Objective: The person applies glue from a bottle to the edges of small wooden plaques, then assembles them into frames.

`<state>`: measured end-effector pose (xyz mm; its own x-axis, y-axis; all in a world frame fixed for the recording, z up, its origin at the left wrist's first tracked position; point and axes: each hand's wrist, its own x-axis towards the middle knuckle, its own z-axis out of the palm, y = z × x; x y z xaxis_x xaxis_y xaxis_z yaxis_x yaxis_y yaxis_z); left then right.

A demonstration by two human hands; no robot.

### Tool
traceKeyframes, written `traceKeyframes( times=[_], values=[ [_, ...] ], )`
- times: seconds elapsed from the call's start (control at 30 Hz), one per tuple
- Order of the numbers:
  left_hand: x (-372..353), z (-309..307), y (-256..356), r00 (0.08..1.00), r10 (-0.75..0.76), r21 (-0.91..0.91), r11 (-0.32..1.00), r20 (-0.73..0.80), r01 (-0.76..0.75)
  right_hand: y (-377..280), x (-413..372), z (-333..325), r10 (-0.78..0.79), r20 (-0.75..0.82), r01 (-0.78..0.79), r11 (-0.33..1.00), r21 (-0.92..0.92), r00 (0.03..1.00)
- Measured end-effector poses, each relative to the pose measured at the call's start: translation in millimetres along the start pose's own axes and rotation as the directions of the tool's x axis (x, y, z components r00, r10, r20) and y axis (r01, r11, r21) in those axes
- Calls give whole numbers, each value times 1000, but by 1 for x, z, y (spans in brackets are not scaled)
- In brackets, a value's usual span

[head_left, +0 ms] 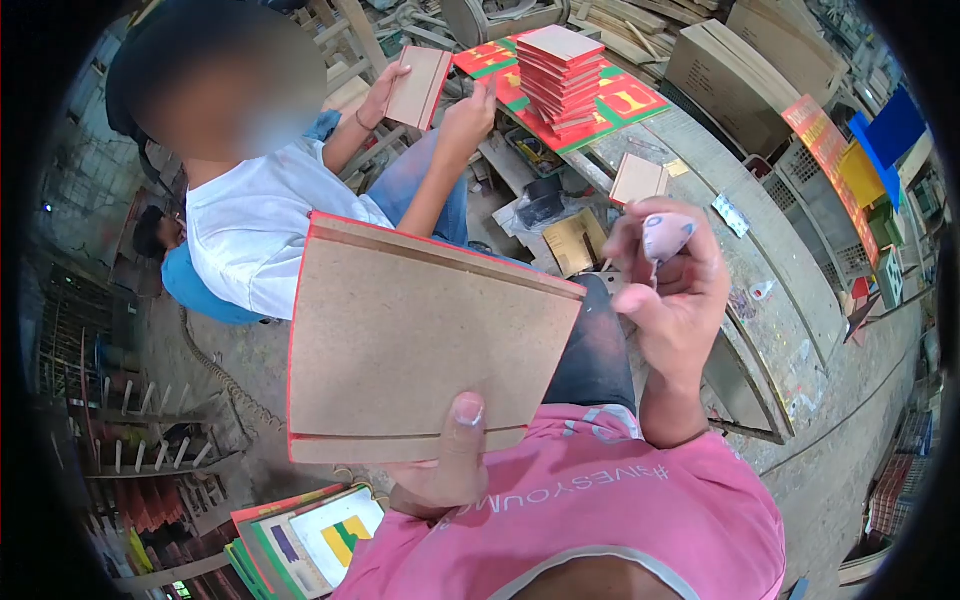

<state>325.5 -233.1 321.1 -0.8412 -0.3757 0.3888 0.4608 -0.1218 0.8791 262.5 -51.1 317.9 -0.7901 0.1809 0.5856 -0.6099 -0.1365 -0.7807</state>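
My left hand [455,465] grips the lower edge of a brown fibreboard panel [420,330], its thumb flat on the face. The panel has red edges and a raised strip along its top and bottom. My right hand [680,290] is raised to the right of the panel, apart from it, with its fingers curled. A small pale cloth scrap [667,236] with bluish marks sits at those fingers; whether it is pinched or wrapped round a finger is hard to make out.
A co-worker in a white shirt [265,210] holds a smaller red-edged panel [420,85]. A stack of red-edged panels [560,80] stands on a red and green board [635,98] on the workbench [770,255]. One small panel [640,180] lies nearer. Painted boards [290,545] stand below left.
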Motion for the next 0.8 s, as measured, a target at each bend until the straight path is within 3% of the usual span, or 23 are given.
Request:
traceKeyframes(
  times=[0.07,0.13,0.17,0.2,0.27,0.43,0.5,0.57,0.6,0.63,0.67,0.73,0.77,0.8],
  values=[
    [2,-11,-1,998,-17,52,999,66,14,-6,-2,5,13,-119,-10,1000,24,993],
    [3,-13,0,990,-39,103,994,135,25,-5,-7,3,23,-93,-18,998,53,995],
    [3,-10,4,984,-36,130,991,174,13,-4,-7,2,-159,-16,154,972,-175,987],
    [4,-9,7,976,-33,155,988,215,-1,-3,-7,2,-315,98,329,866,-377,944],
    [3,-8,7,972,-39,183,983,233,-4,-2,-9,9,-377,72,380,871,-311,924],
    [1,-5,5,960,25,202,976,279,-84,-6,1,20,-416,186,455,819,-349,890],
    [6,-7,3,934,127,259,940,335,-221,-2,3,22,-436,208,483,798,-361,876],
    [2,-12,1,936,95,323,923,338,-210,3,1,24,-453,233,509,777,-369,860],
    [1,-14,0,937,58,385,902,346,-198,4,-4,26,-371,183,414,820,-395,910],
    [3,-16,-2,939,64,389,899,338,-202,7,-7,29,-286,132,315,855,-413,949],
    [5,-19,-3,959,77,337,926,274,-170,10,-8,28,-290,138,322,857,-402,947],
    [13,-25,-6,986,90,223,968,139,-120,16,-9,19,-155,182,229,816,-531,971],
    [17,-29,-7,994,90,161,982,69,-100,19,-11,15,-114,117,156,863,-481,987],
    [21,-33,-9,996,86,94,992,1,-86,25,-11,8,-187,129,227,842,-490,974]
  ],
)
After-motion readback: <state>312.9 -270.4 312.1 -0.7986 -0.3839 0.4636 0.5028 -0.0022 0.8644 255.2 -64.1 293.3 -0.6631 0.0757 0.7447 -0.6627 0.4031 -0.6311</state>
